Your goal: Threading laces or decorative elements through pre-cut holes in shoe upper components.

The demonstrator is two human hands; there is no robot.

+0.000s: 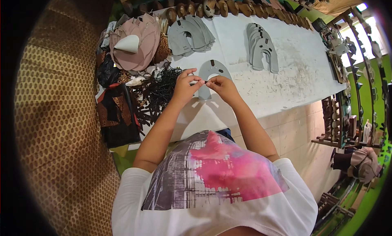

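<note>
My left hand (187,88) and my right hand (223,89) meet over the near edge of the white table, thumbs and index fingers pinched. Between the fingertips is a small dark strip (205,82); its exact kind is too small to make out. Beneath them lies a grey U-shaped shoe-upper piece (207,69), curved end away from me, with two dark tabs on its curve. The fingers cover part of it. Left of my left hand sits a tangled heap of black strips (161,89).
Stacks of grey U-shaped pieces (190,33) lie at the back left, and more overlapping ones (261,48) stand off to the right. Pinkish-beige sheets (139,44) pile up at the left, a white cone on top. Brown shoe lasts (232,8) line the far edge. Racks (335,117) stand at right.
</note>
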